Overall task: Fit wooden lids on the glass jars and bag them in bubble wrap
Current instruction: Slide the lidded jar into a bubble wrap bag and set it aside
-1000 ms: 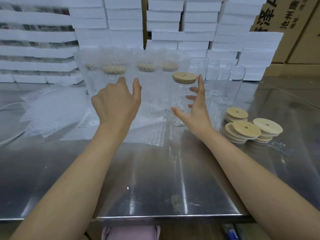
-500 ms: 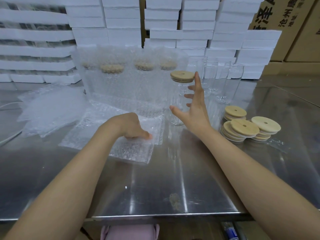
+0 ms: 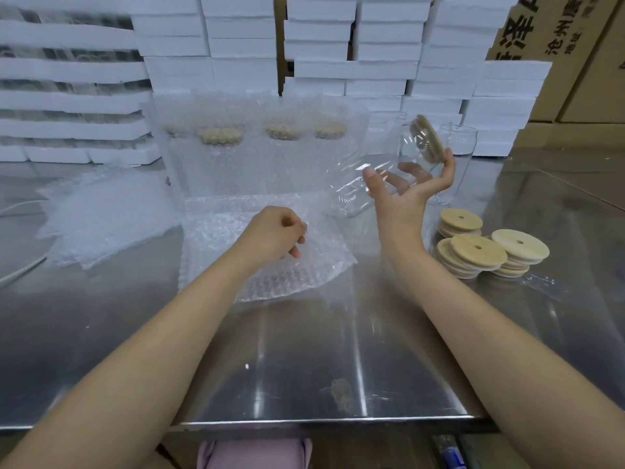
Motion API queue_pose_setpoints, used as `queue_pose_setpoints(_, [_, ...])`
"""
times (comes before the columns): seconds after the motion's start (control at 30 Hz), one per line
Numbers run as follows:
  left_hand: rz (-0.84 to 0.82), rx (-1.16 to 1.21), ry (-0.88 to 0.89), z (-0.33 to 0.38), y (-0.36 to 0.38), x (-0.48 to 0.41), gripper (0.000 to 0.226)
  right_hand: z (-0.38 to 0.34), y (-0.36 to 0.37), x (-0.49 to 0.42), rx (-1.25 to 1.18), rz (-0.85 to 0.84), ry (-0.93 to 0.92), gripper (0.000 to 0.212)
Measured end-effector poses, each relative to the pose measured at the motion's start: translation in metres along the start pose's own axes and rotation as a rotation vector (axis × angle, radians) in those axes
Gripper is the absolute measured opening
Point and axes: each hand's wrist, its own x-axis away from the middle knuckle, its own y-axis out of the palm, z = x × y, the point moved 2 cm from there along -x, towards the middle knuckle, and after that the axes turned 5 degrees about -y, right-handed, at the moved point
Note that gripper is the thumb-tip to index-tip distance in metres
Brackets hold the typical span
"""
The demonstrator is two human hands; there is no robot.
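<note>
Above table [image 3: 304,367]: right hand [image 3: 402,198] grips tilted, barely visible jar [image 3: 348,194]; left hand [image 3: 274,236] pinches bubble bag [image 3: 304,275].

A second ago the glass jar [image 3: 353,189] stood upright on the tabletop [image 3: 304,350], and the right hand [image 3: 406,189] was open beside it. Now this hand holds the jar in the air, strongly tilted, with the wooden lid [image 3: 431,138] pointing up and to the right. The left hand [image 3: 274,235] was raised near the wrapped jars, then came down flat on the bubble wrap bag [image 3: 304,270]. Now it pinches the bag's edge and has lifted it from the tabletop.
</note>
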Motion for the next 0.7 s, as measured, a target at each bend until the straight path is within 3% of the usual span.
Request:
queue_pose_setpoints(0.23, [0.103,0.084,0.039,-0.002,0.001,-0.003,0.023,-0.005,0.009,0.002,-0.273,-0.081,0.304,0.096])
queue_pose_setpoints(0.4, [0.156,0.346,0.061,0.006,-0.005,-0.005,0.027,0.006,0.012,0.01,-0.043,-0.134,0.381,0.086])
queue_pose_setpoints(0.57, [0.151,0.586,0.062,0.012,-0.005,-0.002,0.027,0.011,0.014,0.009,-0.307,-0.124,0.55,0.091])
queue_pose_setpoints(0.7, [0.203,0.623,0.1,0.013,-0.007,0.001,0.028,0.009,0.014,0.006,-0.211,-0.113,0.52,0.093])
